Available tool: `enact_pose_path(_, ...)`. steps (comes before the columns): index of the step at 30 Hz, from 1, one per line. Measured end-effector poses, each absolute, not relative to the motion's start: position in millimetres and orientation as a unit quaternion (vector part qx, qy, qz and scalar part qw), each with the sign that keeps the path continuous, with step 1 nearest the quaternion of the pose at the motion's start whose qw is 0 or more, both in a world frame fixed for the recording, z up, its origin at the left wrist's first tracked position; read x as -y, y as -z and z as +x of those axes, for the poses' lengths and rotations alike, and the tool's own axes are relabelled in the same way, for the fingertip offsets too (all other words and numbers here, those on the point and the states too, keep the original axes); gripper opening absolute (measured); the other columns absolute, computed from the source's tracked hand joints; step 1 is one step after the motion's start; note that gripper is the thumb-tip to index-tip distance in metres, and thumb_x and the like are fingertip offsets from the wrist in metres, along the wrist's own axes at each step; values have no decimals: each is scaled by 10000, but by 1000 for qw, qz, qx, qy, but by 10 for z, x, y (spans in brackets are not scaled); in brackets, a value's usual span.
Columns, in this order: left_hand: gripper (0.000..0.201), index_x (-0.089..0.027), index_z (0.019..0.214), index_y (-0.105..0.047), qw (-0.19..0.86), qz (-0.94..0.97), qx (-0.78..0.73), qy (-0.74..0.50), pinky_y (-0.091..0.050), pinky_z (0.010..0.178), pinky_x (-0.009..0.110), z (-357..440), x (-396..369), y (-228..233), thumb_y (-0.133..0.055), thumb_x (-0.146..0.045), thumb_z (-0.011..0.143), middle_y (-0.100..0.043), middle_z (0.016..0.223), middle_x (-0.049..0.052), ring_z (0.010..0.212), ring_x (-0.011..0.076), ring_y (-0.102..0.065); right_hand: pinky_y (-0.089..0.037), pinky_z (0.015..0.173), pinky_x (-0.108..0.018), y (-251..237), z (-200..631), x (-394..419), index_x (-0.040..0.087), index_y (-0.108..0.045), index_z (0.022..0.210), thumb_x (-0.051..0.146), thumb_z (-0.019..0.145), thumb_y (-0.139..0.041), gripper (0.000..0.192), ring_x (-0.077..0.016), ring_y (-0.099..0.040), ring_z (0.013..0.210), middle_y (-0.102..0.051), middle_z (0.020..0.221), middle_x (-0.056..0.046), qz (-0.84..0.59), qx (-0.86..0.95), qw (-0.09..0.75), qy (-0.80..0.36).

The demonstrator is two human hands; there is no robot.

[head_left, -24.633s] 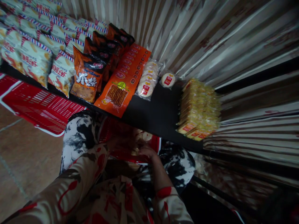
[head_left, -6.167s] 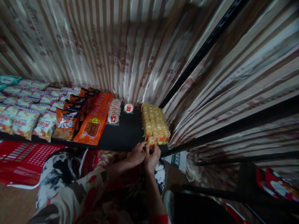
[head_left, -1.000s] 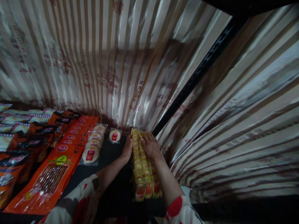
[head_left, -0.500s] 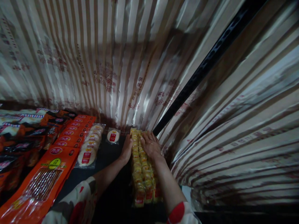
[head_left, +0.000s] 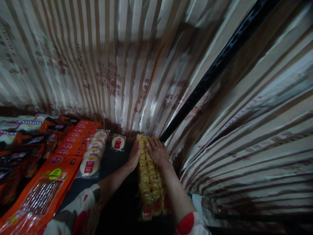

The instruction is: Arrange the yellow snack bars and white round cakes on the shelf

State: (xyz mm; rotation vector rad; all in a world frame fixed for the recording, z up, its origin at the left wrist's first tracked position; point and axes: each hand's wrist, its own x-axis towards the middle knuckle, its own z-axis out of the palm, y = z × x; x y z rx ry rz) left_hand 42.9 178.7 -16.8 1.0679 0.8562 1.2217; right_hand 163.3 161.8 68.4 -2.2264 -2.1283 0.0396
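Note:
Several rows of small yellow wrapped snack packets (head_left: 146, 179) with red labels stand on a dark shelf surface. My left hand (head_left: 133, 155) rests along the left side of their far end, fingers stretched out and pointing away from me. Over the far right part of the rows lies my right hand (head_left: 157, 150), flat with its fingers extended. My right forearm covers part of the right-hand row. Neither hand is closed around a packet.
Left of the rows lie a single round white wrapped cracker (head_left: 118, 143), a row of the same crackers (head_left: 91, 156), orange snack bags (head_left: 46, 189) and dark orange-black packs (head_left: 31, 147). A black metal post (head_left: 195, 91) slants upward beside striped sheeting (head_left: 117, 65).
The view has shifted slightly, so the goods at left sit a little further left. Both hands stay at the far end of the packet rows, with hardly any movement.

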Motion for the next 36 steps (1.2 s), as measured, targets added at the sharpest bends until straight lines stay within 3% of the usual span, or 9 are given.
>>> enact_pose_path(6, 661, -216, 1440, -192, 643, 436, -366, -513, -91, 1154, 355, 439, -1816, 132, -374, -525, 885, -82, 1528, 21, 1399, 192, -60, -162, 1093, -430, -666, 1650, -1641, 245, -320, 1403, 476, 934, -198, 537, -230, -178, 1377, -261, 1486, -74, -722, 692, 18, -19)
enact_pose_path(12, 624, -231, 1392, -324, 649, 443, -344, -514, -99, 1154, 367, 341, -1822, 5, -385, -562, 867, -184, 1510, 12, 1396, 205, -94, -216, 1093, -397, -715, 1698, -1668, 200, -344, 1394, 440, 943, -191, 532, -207, -238, 1360, -332, 1452, -90, -727, 682, 69, -35)
enact_pose_path(16, 614, -236, 1382, -343, 625, 459, -385, -501, -68, 1153, 326, 292, -1876, -25, -362, -574, 870, -168, 1514, -4, 1396, 176, -64, -260, 1088, -322, -751, 1768, -1713, 114, -449, 1322, 346, 943, -239, 492, -174, -337, 1310, -470, 1357, -105, -723, 680, 119, -22)
enact_pose_path(21, 614, -202, 1402, -303, 654, 455, -369, -479, -95, 1149, 331, 300, -1882, 5, -346, -539, 890, -158, 1512, 26, 1391, 168, -112, -261, 1088, -337, -728, 1794, -1787, 194, -593, 1176, 233, 912, -328, 376, -173, -474, 1186, -595, 1220, -51, -685, 713, 148, -8)
enact_pose_path(28, 458, -158, 1320, -433, 572, 491, -427, -500, -169, 1140, 360, 209, -2020, -23, -330, -365, 925, -333, 1457, 67, 1359, 186, -257, -378, 953, -251, -673, 1694, -1941, 204, -684, 1023, 227, 880, -428, 294, -172, -511, 1051, -660, 1026, -42, -674, 715, 187, -6)
enact_pose_path(33, 366, -136, 1163, -581, 415, 560, -540, -471, -283, 1089, 371, 162, -2273, -111, -473, -157, 814, -556, 1258, 110, 1224, 228, -453, -365, 956, -275, -687, 1637, -2160, 205, -666, 1075, 237, 889, -415, 314, -177, -524, 1038, -663, 1038, -38, -679, 715, 165, -14)
enact_pose_path(36, 348, -179, 1088, -630, 403, 576, -534, -470, -337, 1052, 348, 172, -2355, -142, -477, -105, 784, -605, 1177, 79, 1160, 217, -507, -366, 955, -271, -689, 1594, -2273, 206, -646, 1118, 217, 880, -421, 328, -179, -525, 1051, -666, 1052, -42, -684, 715, 145, -18)
